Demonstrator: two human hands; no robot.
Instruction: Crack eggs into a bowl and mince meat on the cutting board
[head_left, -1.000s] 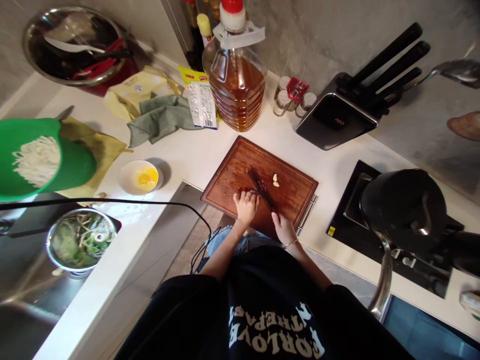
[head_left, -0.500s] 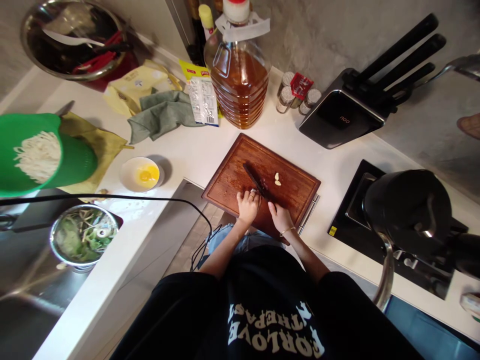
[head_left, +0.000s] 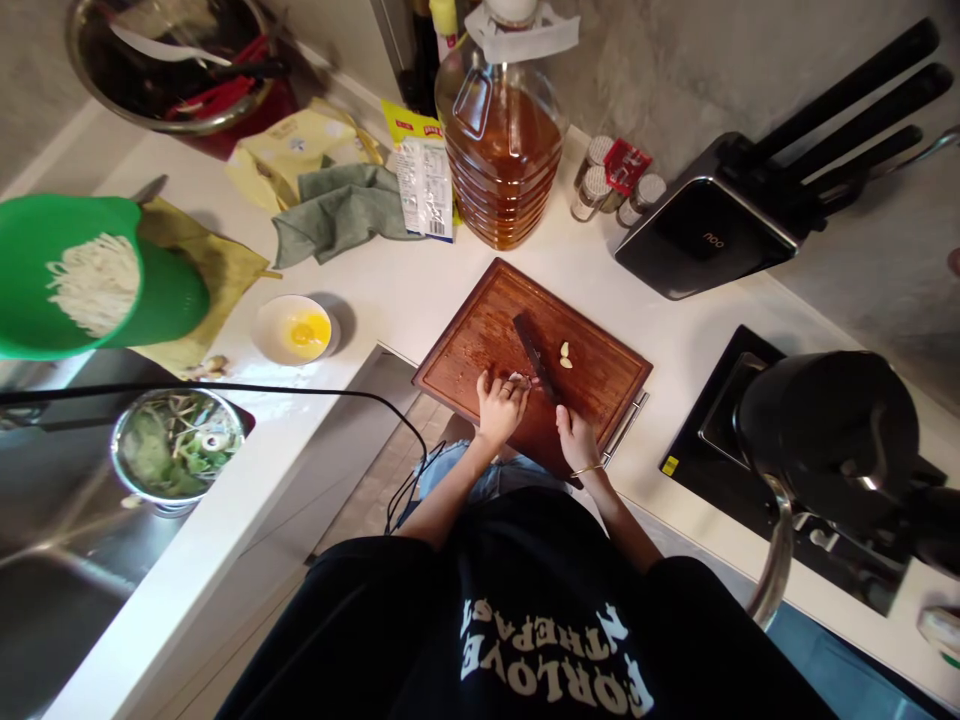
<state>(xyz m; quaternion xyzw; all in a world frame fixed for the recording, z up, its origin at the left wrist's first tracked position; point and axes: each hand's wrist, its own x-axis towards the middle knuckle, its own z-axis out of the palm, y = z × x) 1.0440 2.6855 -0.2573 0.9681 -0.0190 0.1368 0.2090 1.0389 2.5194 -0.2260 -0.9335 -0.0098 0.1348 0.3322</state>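
Our right hand (head_left: 577,440) grips a knife (head_left: 534,352) over a board (head_left: 480,325). We cannot tell if our left hand (head_left: 501,412) holds anything.

Knife (head_left: 534,352), garlic (head_left: 565,355) on board (head_left: 469,335) — bowl (head_left: 271,328) left, hob (head_left: 701,460) right, bottle (head_left: 501,160) behind

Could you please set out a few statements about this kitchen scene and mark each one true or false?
1. The right hand grips a knife over the cutting board. True.
2. Two pale pieces lie left of the knife. False: the two pale pieces lie to its right.
3. The left hand is at the cutting board, left of the knife. True.
4. The white bowl stands in the sink. False: the white bowl stands on the counter.
5. The green container holds white strips. True.
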